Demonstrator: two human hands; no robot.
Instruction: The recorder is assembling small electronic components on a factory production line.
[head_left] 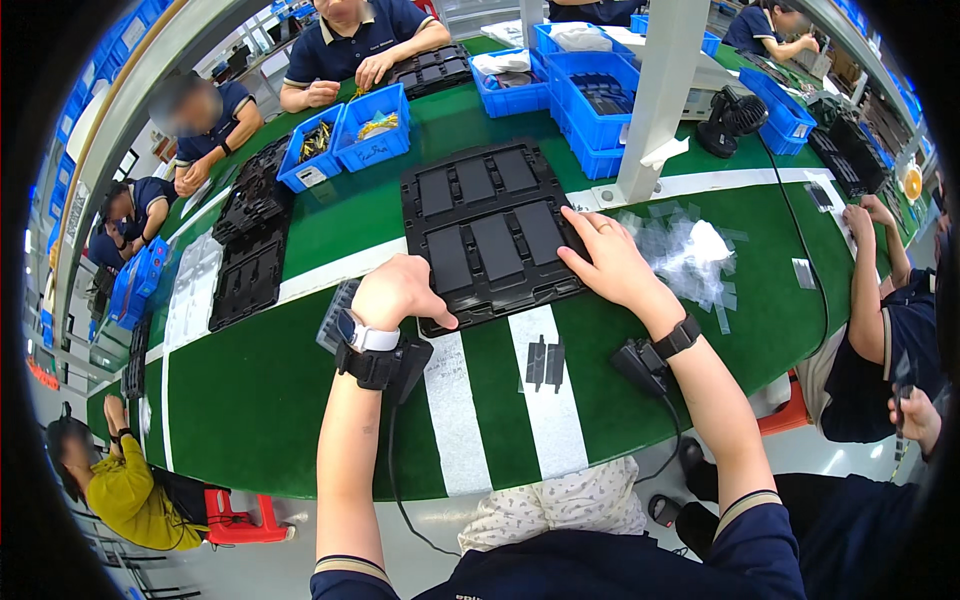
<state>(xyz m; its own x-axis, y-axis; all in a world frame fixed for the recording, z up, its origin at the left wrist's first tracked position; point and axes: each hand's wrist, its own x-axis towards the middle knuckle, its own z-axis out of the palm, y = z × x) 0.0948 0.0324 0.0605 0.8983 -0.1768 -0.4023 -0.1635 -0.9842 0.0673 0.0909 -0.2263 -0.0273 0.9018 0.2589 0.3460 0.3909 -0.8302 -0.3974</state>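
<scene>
A black plastic tray point(467, 275) with two rows of flat, dark rectangular panels in its pockets lies before me on the green table. My left hand point(397, 290) is at its near left corner, the thumb along the near edge and the other fingers curled, partly hidden, at the left side. Against the right edge rests my right hand point(612, 262), fingers apart and stretched, tips on the rim. Two narrow black strips point(545, 362) lie on a white band of the table between my forearms. Partly under my left wrist is a grey ribbed piece point(335, 315).
Crumpled clear film pieces point(690, 250) lie right of the tray. A metal post point(655, 110) rises behind it, near blue bins point(590, 100) and a small black fan point(732, 120). More black trays point(250, 265) lie left. Cables run from my wrists; co-workers sit around the table.
</scene>
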